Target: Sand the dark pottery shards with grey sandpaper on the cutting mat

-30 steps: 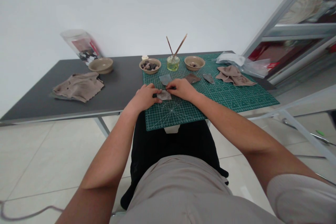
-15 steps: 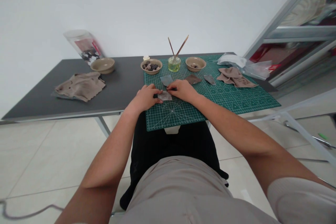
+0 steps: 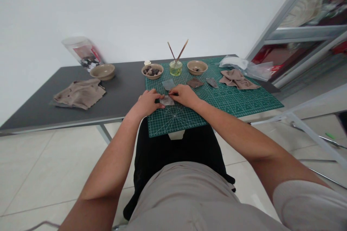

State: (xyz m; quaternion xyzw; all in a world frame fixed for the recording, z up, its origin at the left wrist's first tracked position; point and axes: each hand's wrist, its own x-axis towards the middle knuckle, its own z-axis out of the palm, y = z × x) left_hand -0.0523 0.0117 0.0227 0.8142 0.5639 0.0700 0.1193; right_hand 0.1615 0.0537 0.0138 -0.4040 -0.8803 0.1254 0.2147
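Note:
A small grey rectangular sheet (image 3: 167, 100), which looks like worn sandpaper, lies near the front left of the green cutting mat (image 3: 173, 126). My left hand (image 3: 148, 103) grips its left edge, thumb and fingers closed on it. Over the sheet's upper right corner, my right hand (image 3: 185, 95) has its fingertips pinched together around something small and dark, mostly hidden by the fingers. Just behind the hands lies a blue-grey sheet (image 3: 168, 85). A brown sheet (image 3: 195, 82) and a curled grey sheet (image 3: 211, 82) are to the right.
Along the back stand a bowl of small stones (image 3: 152, 71), a glass jar (image 3: 175, 68) with two thin sticks, and a bowl (image 3: 197, 68) with a few pieces. A crumpled cloth (image 3: 238, 79) and plastic bag (image 3: 249, 65) lie right; another cloth (image 3: 80, 94) and bowl (image 3: 102, 72) left.
The camera view has shifted slightly. Both hands stay at the grey sheet, the left on its edge and the right pinching above it, with only very small finger movement visible.

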